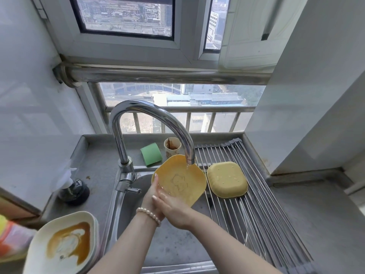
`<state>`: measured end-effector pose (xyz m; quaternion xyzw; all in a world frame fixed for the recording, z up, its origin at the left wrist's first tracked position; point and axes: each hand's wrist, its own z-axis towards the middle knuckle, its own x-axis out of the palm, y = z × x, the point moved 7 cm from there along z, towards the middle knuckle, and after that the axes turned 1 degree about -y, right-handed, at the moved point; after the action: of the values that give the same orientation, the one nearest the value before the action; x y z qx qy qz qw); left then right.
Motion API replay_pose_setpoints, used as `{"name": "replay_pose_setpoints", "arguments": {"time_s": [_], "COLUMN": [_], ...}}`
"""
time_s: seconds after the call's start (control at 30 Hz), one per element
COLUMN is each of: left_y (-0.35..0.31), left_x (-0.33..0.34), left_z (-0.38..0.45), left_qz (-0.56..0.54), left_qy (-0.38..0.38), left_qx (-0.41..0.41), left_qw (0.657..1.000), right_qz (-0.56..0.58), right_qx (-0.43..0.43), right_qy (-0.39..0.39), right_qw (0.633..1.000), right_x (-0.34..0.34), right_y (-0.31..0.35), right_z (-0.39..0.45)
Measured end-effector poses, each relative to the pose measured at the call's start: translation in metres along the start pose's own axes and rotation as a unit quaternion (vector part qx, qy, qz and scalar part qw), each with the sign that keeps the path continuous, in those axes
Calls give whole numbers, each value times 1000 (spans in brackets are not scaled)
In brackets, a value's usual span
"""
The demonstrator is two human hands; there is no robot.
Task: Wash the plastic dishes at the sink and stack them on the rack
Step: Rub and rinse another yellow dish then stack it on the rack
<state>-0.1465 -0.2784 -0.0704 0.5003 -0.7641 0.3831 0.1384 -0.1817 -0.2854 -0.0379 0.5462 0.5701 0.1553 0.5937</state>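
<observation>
Yellow plate [180, 177] tilted over sink [173, 244], under running tap [156, 123]. Your left hand [153, 202] grips its lower edge; right hand [173, 209] rubs its face, fingers flat. Risk: wet plastic slips, or spray hits clean yellow dish [227, 179], upside down on rack [256, 204].

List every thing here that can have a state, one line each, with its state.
Faucet: running, water hitting the plate.
Yellow plate: tilted under the stream, held over the sink.
Left hand: holds the plate's lower edge.
Right hand: fingers rub the plate's face.
Yellow dish: upside down on the rack.
White plate: dirty, brown sauce, on the counter.
Cup: upright, stained brown inside.
Green sponge: unused, behind the sink.
</observation>
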Motion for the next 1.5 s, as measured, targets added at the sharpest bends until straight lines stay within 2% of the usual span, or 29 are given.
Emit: {"name": "replay_pose_setpoints", "arguments": {"time_s": [0.07,0.2,0.27,0.33,0.43,0.5,0.57,0.63,0.73,0.77,0.87,0.9,1.0,1.1,1.17,1.23,1.33,1.4,1.5], "left_y": [-8,-26,-27,-25,-21,-23,-26,-28,-28,-28,-29,-30,-33,-30,-19,-8,-8,-13,-19], "left_x": [-12,-19,-18,-14,-5,-4,-8,-13,-14,-15,-18,-19,-20,-14,-10,-6,-3,-7,-19], "left_z": [4,3,0,-3,-8,-12,-14,-17,-23,-24,-23,-24,-23,-30,-35,-41,-44,-42,-37], "left_qz": [-13,-13,-18,-17,-4,13,18,31,33,45,104,117,101,107,118,94,45,54,109], "left_qy": [-58,-109,-112,-129,-139,-144,-152,-161,-166,-174,-198,-200,-179,-156,-144,-137,-142,-161,-189], "left_qx": [24,119,125,132,154,174,176,176,187,185,165,156,148,170,192,204,218,217,197], "left_qw": [998,987,986,983,978,974,972,971,968,966,961,960,967,967,964,965,964,961,956], "right_qz": [-37,-219,-344,-438,-405,-384,-363,-327,-345,-377,-472,-490,-513,-466,-420,-389,-297,-243,-314], "right_qx": [-4,-51,-65,-7,123,110,23,-105,-213,-201,-58,-41,-90,-156,-162,-174,-205,-228,-226], "right_qy": [-36,-76,-93,-163,-182,-208,-264,-326,-327,-310,-265,-260,-281,-294,-283,-297,-342,-344,-259], "right_qw": [999,972,932,884,888,893,893,881,854,849,839,831,806,820,847,855,868,878,885], "right_x": [-1,-9,-5,-4,2,4,1,-9,-20,-24,-37,-39,-36,-31,-27,-24,-25,-31,-37], "right_y": [-10,-23,-32,-44,-46,-36,-25,-21,-26,-28,-50,-52,-44,-25,-8,5,6,-8,-39], "right_z": [-4,-27,-29,-20,-8,-9,-15,-24,-35,-35,-22,-20,-20,-28,-30,-30,-34,-37,-39]}}
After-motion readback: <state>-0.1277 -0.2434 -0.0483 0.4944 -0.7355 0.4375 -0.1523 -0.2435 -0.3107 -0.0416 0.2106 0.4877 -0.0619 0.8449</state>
